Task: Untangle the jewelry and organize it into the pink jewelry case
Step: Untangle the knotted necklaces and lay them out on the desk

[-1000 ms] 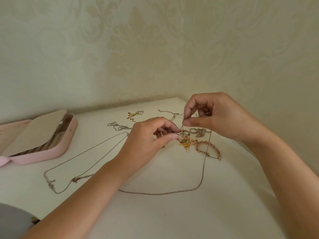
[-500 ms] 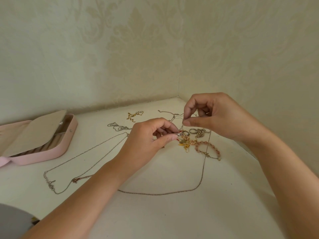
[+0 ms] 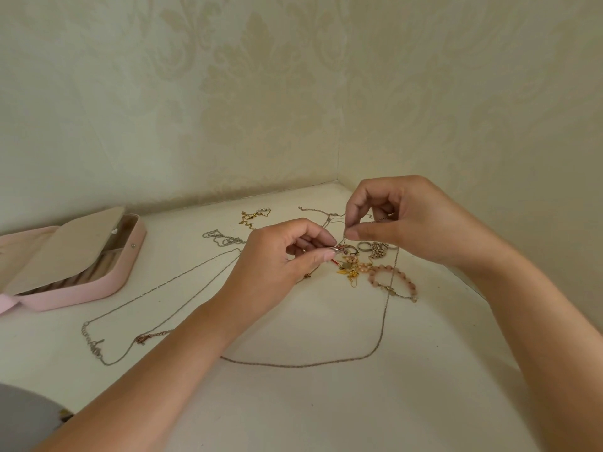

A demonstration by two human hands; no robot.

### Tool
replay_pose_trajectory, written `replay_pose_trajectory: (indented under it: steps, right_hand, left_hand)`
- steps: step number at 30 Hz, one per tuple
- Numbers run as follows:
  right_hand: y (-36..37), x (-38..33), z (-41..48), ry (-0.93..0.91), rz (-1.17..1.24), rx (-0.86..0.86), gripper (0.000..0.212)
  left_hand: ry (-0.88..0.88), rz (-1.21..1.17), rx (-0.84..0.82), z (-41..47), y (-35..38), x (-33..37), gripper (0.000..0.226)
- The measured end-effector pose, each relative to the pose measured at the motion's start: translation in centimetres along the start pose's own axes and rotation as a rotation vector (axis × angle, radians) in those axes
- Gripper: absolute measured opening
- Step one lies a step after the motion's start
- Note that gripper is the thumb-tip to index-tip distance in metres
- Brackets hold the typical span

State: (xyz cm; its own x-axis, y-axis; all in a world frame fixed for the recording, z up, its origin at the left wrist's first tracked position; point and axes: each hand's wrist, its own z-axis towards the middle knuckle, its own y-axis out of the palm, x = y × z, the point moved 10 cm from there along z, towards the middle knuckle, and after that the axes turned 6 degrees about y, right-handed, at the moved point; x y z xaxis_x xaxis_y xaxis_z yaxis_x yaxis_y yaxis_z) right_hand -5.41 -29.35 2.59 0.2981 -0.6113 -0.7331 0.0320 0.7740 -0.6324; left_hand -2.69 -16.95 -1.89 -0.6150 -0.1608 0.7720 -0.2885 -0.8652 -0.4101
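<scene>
A tangle of jewelry (image 3: 354, 267) lies on the white table near the corner: gold charms, rings and a pink bead bracelet (image 3: 396, 280). Just above it, my left hand (image 3: 280, 265) pinches a small silver piece with a red bit at the tangle's left edge. My right hand (image 3: 401, 220) pinches a thin chain a little higher, thumb against forefinger. A long thin chain (image 3: 326, 364) loops from the tangle across the table toward me. The pink jewelry case (image 3: 85, 265) lies open at the far left, its beige flap raised.
A silver necklace (image 3: 107, 337) with a clasp lies left of my left forearm. A gold chain (image 3: 253, 216) and a silver chain (image 3: 223, 239) rest near the back wall. Papered walls meet in a corner behind the tangle. Something grey (image 3: 23, 415) sits at the bottom left.
Almost nothing has moved. Both hands keep their pinch at the tangle, with only slight finger shifts.
</scene>
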Motion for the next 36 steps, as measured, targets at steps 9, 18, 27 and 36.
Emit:
replay_pose_trajectory:
  steps: [9, 18, 27, 36]
  right_hand:
    - [1.1, 1.5, 0.5, 0.064, -0.091, -0.050, 0.017]
    - [2.3, 2.2, 1.0, 0.108, -0.122, -0.076, 0.005]
    - [3.0, 2.7, 1.4, 0.130, 0.205, -0.013, 0.003]
    - [5.0, 4.0, -0.1, 0.414, 0.602, 0.031, 0.011]
  left_hand:
    - [0.011, 0.005, 0.032, 0.0, -0.4, -0.3, 0.020]
    - [-0.091, -0.101, 0.046, 0.2, -0.1, -1.6, 0.013]
    - [-0.285, -0.289, 0.032, -0.4, 0.2, -2.5, 0.012]
    - [-0.305, 0.030, -0.040, -3.2, -3.6, -1.9, 0.008]
